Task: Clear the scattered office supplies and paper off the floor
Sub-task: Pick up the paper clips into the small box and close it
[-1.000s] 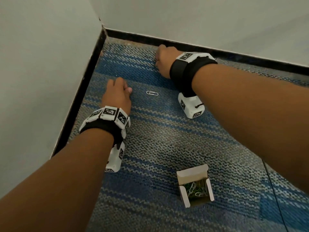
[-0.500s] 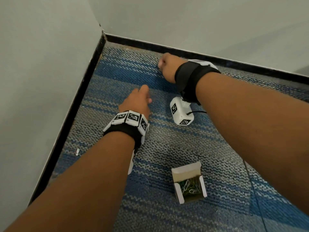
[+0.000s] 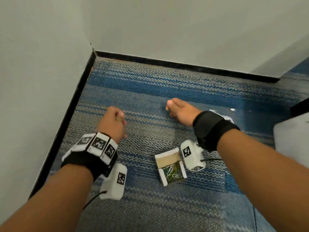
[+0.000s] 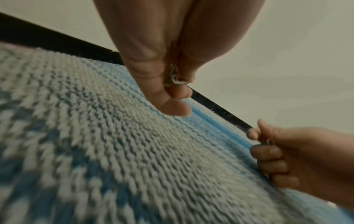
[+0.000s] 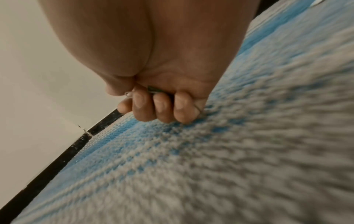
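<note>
Both hands are down low over the carpet (image 3: 150, 91) in the corner, each w/ fingers curled tight round paper clips. The left hand (image 3: 112, 125) has its grip closed on a silver clip (image 4: 175, 78), pinched between thumb and fingers, one wire loop poking out; can't tell its long axis from that stub. The right hand (image 3: 181, 112) is fisted round a few clips (image 5: 153, 89), incl. a green one, w/ bits of wire sticking out at the thumb side and by the little finger. The landmark is the small open cardboard box (image 3: 170, 166) on the carpet, already holding a heap of coloured clips (image 3: 173, 172). The left hand sits beyond the box and off to its left, the right hand beyond it and slightly right, wrist nearly over the box's far right corner. So the box lies back toward the person from both grips, and I'd say the right hand is the nearer one. The box's long axis runs roughly away from the person, flap end at the far side, mouth facing up, so a drop from above looks right. Well right of the box, a small white scrap (image 3: 232, 109) lies on the carpet, probably paper still to collect.
</note>
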Motion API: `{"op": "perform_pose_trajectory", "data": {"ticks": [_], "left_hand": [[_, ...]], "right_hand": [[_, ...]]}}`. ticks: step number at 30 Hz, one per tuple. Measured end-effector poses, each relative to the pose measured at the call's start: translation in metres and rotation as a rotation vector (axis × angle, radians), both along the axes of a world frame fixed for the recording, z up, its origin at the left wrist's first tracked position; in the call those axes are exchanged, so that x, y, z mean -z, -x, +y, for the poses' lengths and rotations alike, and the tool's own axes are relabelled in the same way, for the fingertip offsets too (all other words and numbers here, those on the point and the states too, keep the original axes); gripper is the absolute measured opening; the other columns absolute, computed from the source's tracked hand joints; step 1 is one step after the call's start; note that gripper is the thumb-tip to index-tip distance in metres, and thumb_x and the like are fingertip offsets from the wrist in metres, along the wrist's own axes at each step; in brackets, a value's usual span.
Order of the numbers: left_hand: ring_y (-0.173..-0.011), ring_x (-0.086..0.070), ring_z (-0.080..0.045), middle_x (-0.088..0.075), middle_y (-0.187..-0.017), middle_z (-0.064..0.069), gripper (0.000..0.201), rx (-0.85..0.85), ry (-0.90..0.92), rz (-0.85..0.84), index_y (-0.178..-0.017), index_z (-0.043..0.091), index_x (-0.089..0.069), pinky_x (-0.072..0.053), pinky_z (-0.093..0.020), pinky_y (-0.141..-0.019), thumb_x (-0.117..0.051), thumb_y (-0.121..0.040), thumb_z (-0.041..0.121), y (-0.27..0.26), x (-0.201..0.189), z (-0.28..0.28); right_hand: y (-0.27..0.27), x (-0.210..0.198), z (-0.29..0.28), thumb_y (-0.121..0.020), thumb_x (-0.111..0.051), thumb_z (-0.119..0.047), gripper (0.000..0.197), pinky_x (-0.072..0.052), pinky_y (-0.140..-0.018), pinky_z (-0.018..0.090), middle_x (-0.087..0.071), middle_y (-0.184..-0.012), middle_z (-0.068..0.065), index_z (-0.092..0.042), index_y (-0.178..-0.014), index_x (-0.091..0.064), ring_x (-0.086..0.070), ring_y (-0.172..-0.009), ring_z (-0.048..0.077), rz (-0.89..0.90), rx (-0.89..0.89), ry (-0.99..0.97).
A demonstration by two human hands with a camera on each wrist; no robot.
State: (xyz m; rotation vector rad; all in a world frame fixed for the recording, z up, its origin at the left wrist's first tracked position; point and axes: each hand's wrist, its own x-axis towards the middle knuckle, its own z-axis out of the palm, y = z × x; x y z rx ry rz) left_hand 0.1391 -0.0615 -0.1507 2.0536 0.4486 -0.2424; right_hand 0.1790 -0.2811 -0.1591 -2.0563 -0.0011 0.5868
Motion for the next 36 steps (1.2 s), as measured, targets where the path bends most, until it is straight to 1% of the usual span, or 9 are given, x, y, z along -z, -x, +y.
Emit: {"op": "perform_pose_trajectory", "data": {"ticks": [4,8,12,14,18,22,26,33,36], "left_hand": [[-0.055,-0.042,-0.022,-0.051,-0.066,0.001,0.03,-0.071,-0.028,-0.024,-0.077,0.03,-0.049,-0.042,-0.04,-0.065,-0.036,-0.097,0.011,0.046,-0.005,-0.015],[-0.055,-0.041,-0.016,-0.047,-0.063,0.004,0.023,-0.059,0.003,0.018,-0.081,0.022,-0.058,-0.032,-0.03,-0.056,-0.042,-0.093,0.012,0.083,-0.032,-0.046],[-0.075,-0.045,-0.003,-0.05,-0.09,-0.001,0.026,0.085,-0.067,0.001,-0.09,0.019,-0.058,-0.033,-0.022,-0.064,-0.036,-0.092,0.005,0.111,-0.049,-0.074],[-0.095,-0.047,-0.011,-0.046,-0.103,-0.003,0.027,0.177,-0.121,0.02,-0.093,0.023,-0.054,-0.035,-0.017,-0.083,-0.034,-0.093,0.004,0.119,-0.046,-0.084],[-0.113,-0.044,-0.026,-0.04,-0.107,-0.004,0.035,0.307,-0.204,0.113,-0.114,0.018,-0.057,-0.034,-0.034,-0.102,-0.033,-0.095,0.002,0.128,-0.038,-0.097],[-0.105,-0.046,-0.017,-0.039,-0.109,-0.002,0.046,0.37,-0.281,0.064,-0.123,0.011,-0.057,-0.029,-0.014,-0.094,-0.037,-0.089,-0.011,0.129,-0.035,-0.098],[-0.089,-0.041,-0.01,-0.034,-0.102,0.002,0.045,0.443,-0.342,0.014,-0.123,0.014,-0.058,-0.021,-0.004,-0.083,-0.043,-0.087,-0.009,0.131,-0.032,-0.101],[-0.111,-0.056,-0.017,-0.06,-0.119,-0.001,0.05,0.334,-0.219,-0.07,-0.129,0.019,-0.047,-0.041,-0.024,-0.094,-0.045,-0.085,-0.005,0.141,-0.033,-0.103],[-0.107,-0.061,-0.015,-0.065,-0.114,0.002,0.05,0.282,-0.164,-0.11,-0.132,0.024,-0.045,-0.04,-0.015,-0.085,-0.047,-0.089,-0.002,0.147,-0.035,-0.099]], "right_hand": [[0.049,-0.006,-0.03,-0.099,-0.04,-0.022,0.024,-0.037,-0.074,0.028,-0.047,-0.069,-0.008,-0.024,-0.076,-0.046,-0.044,-0.066,0.009,0.028,0.009,0.088],[0.093,-0.027,-0.047,-0.099,-0.04,-0.021,0.017,-0.036,-0.062,0.026,-0.049,-0.068,-0.006,-0.024,-0.083,-0.046,-0.044,-0.062,0.008,0.009,0.15,0.074],[0.132,-0.048,-0.042,-0.098,-0.041,-0.027,0.014,-0.034,-0.06,0.027,-0.048,-0.073,-0.007,-0.019,-0.09,-0.048,-0.042,-0.064,0.007,0.059,0.156,0.082],[0.147,-0.051,-0.034,-0.096,-0.04,-0.016,0.009,-0.033,-0.057,0.026,-0.047,-0.072,-0.003,-0.015,-0.1,-0.048,-0.04,-0.06,0.009,0.148,0.124,0.059],[0.163,-0.051,-0.021,-0.089,-0.038,0.001,0.025,-0.035,-0.064,0.015,-0.046,-0.085,-0.005,-0.019,-0.097,-0.05,-0.045,-0.072,0.006,0.13,0.056,0.102],[0.169,-0.051,-0.01,-0.088,-0.038,0.003,0.036,-0.04,-0.097,0.026,-0.048,-0.11,0.005,-0.026,-0.097,-0.059,-0.056,-0.1,0.02,0.077,0.073,0.153],[0.17,-0.05,-0.001,-0.09,-0.045,-0.003,0.035,-0.041,-0.094,0.024,-0.062,-0.11,0.005,-0.022,-0.112,-0.065,-0.058,-0.103,0.02,-0.06,0.1,0.236],[0.174,-0.05,0.01,-0.087,-0.048,-0.001,0.049,-0.044,-0.098,0.023,-0.07,-0.105,-0.001,-0.028,-0.128,-0.053,-0.061,-0.104,0.014,-0.068,0.152,0.111],[0.177,-0.047,0.009,-0.087,-0.046,-0.002,0.056,-0.046,-0.098,0.03,-0.069,-0.107,-0.001,-0.031,-0.135,-0.045,-0.061,-0.106,0.016,-0.052,0.169,0.059]]}}
